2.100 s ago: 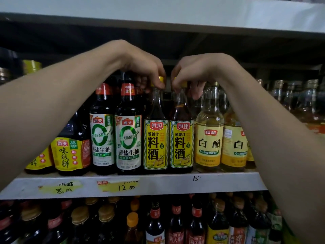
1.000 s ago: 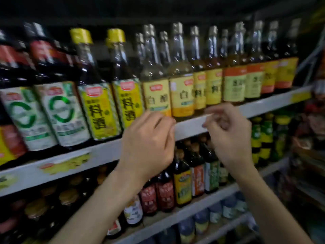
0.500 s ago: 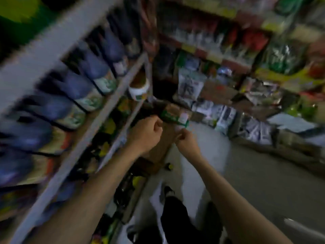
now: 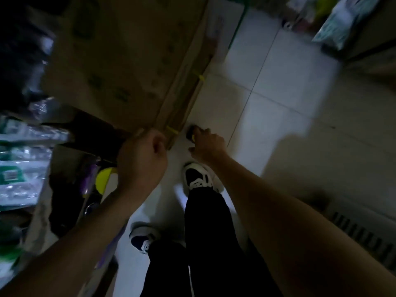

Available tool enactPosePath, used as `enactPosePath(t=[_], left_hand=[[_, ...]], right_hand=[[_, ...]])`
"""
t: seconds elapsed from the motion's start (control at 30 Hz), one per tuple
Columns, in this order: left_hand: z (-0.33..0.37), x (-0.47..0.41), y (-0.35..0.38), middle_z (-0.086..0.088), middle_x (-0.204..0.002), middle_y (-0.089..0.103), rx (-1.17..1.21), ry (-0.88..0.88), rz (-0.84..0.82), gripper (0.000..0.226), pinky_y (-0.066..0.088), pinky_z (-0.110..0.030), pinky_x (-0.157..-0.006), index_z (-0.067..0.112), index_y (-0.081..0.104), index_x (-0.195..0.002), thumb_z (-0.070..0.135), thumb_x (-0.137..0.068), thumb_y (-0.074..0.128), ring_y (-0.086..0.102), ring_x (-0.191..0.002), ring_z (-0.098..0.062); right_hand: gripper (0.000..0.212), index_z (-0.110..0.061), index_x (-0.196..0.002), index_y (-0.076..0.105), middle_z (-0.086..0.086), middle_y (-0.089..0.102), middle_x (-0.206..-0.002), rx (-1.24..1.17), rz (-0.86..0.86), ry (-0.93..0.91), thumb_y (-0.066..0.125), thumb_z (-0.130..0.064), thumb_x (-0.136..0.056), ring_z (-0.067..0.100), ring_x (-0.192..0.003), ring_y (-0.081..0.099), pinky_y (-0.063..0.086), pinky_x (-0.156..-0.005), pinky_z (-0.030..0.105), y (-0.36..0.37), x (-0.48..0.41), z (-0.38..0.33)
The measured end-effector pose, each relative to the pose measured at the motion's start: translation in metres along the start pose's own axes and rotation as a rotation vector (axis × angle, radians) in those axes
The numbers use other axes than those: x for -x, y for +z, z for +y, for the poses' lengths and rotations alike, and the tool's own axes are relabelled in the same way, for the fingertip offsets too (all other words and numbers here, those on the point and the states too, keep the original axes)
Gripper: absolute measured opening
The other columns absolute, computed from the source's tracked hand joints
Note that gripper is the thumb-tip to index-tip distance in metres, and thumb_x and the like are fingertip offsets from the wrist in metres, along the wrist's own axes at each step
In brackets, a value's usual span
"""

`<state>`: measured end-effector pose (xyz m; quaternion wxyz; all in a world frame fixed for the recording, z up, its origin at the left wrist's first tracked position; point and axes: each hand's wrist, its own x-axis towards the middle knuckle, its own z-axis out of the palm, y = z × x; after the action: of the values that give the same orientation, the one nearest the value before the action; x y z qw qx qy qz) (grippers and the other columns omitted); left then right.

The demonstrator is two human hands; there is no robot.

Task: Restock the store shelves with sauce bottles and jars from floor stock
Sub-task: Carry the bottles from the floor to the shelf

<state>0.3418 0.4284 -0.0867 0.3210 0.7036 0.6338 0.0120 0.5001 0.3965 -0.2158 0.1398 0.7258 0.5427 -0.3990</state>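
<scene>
Right hand (image 4: 206,144) curled at dark object (image 4: 191,133), left hand (image 4: 142,159) curled at box (image 4: 120,61) corner; can't tell either grip, dim, I may topple it

Single head-worn cam, wide-angle, pitched almost straight down at the tiled floor (image 4: 267,99). Close range, arm's reach. Cardboard box (image 4: 120,61) fills 11 o'clock, wearer's shoes (image 4: 199,179) at 6. Dim, edges blurred.
</scene>
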Motion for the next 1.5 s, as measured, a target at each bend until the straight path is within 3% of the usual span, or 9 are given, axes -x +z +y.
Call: enactPosePath(t=[0.17,0.3,0.47,0.63,0.83,1.0,1.2,1.33,1.5], left_hand=[[0.014,0.001,-0.002,-0.002,-0.066,0.058,0.013,-0.031,0.169,0.012,0.024,-0.018,-0.051,0.013,0.065,-0.085,0.004,-0.086,0.058,0.044,-0.060,-0.012],[0.029,-0.001,-0.020,-0.002,-0.067,0.056,-0.027,-0.034,0.132,0.011,0.024,-0.021,-0.049,0.016,0.062,-0.088,0.009,-0.088,0.054,0.043,-0.058,-0.013],[0.051,-0.023,-0.075,0.020,-0.065,0.043,-0.015,0.072,0.024,0.018,0.029,-0.025,-0.055,0.028,0.060,-0.093,0.016,-0.085,0.050,0.045,-0.065,-0.012],[0.083,-0.004,-0.163,0.008,-0.120,0.058,0.052,0.171,-0.475,0.061,0.051,-0.040,-0.092,0.036,0.045,-0.134,0.013,-0.080,0.062,0.057,-0.111,-0.018],[0.155,0.083,-0.329,0.003,-0.155,0.030,0.241,0.381,-0.656,0.104,0.029,-0.028,-0.114,0.024,0.023,-0.153,0.023,-0.071,0.086,0.032,-0.139,-0.008],[0.201,0.166,-0.479,0.022,-0.135,0.049,0.474,0.470,-0.715,0.080,0.044,-0.010,-0.091,0.036,0.036,-0.138,0.011,-0.076,0.081,0.049,-0.117,0.016],[0.221,0.264,-0.621,0.012,-0.104,0.072,0.817,0.431,-0.636,0.071,0.054,-0.025,-0.079,0.026,0.062,-0.114,0.052,-0.053,0.089,0.069,-0.097,-0.010],[0.223,0.319,-0.669,-0.011,-0.089,0.075,1.346,0.270,-0.613,0.069,0.059,-0.035,-0.071,0.010,0.079,-0.088,0.038,-0.029,0.098,0.072,-0.080,-0.026],[0.236,0.368,-0.718,-0.015,-0.092,0.072,1.490,0.362,-0.488,0.068,0.053,-0.043,-0.079,0.011,0.078,-0.092,0.040,-0.033,0.096,0.067,-0.083,-0.033]], right_hand=[[0.036,-0.011,-0.127,0.050,0.018,0.066,-0.111,0.031,0.231,-0.118,0.048,-0.013,-0.091,0.037,-0.086,0.066,0.038,-0.060,0.033,0.029,-0.024,-0.002],[0.026,-0.008,-0.114,0.050,0.012,0.066,-0.084,-0.004,0.278,-0.068,0.050,-0.023,-0.094,0.030,-0.061,0.056,0.035,-0.051,0.030,-0.007,0.002,0.004],[0.032,-0.007,-0.108,0.050,0.011,0.063,-0.078,-0.028,0.376,-0.073,0.053,-0.036,-0.093,0.035,-0.068,0.062,0.040,-0.056,0.032,-0.094,0.085,-0.015],[0.033,-0.015,-0.092,0.043,-0.003,0.030,-0.057,0.013,0.555,-0.090,0.048,-0.047,-0.087,0.027,-0.049,0.038,0.028,-0.050,0.030,-0.216,0.216,-0.063],[0.035,-0.011,-0.082,0.052,0.009,0.055,-0.067,-0.316,0.575,-0.156,0.064,-0.043,-0.081,0.028,-0.063,0.055,0.046,-0.055,0.040,-0.384,0.393,-0.124],[0.036,-0.007,-0.062,0.044,0.008,0.035,-0.055,-0.635,0.452,-0.337,0.073,-0.025,-0.075,0.022,-0.049,0.034,0.027,-0.051,0.034,-0.493,0.518,-0.200],[0.031,-0.019,-0.049,0.058,-0.004,0.031,-0.041,-0.863,0.358,-0.582,0.076,-0.022,-0.075,0.013,-0.033,0.024,0.017,-0.038,0.018,-0.586,0.642,-0.277],[0.040,-0.024,-0.056,0.046,-0.006,0.025,-0.048,-1.018,0.421,-0.727,0.074,-0.030,-0.084,0.011,-0.036,0.019,0.014,-0.038,0.020,-0.616,0.699,-0.332],[0.040,-0.022,-0.056,0.053,-0.006,0.043,-0.049,-1.008,0.563,-0.908,0.071,-0.043,-0.085,0.012,-0.037,0.042,0.033,-0.037,0.023,-0.629,0.749,-0.386]])
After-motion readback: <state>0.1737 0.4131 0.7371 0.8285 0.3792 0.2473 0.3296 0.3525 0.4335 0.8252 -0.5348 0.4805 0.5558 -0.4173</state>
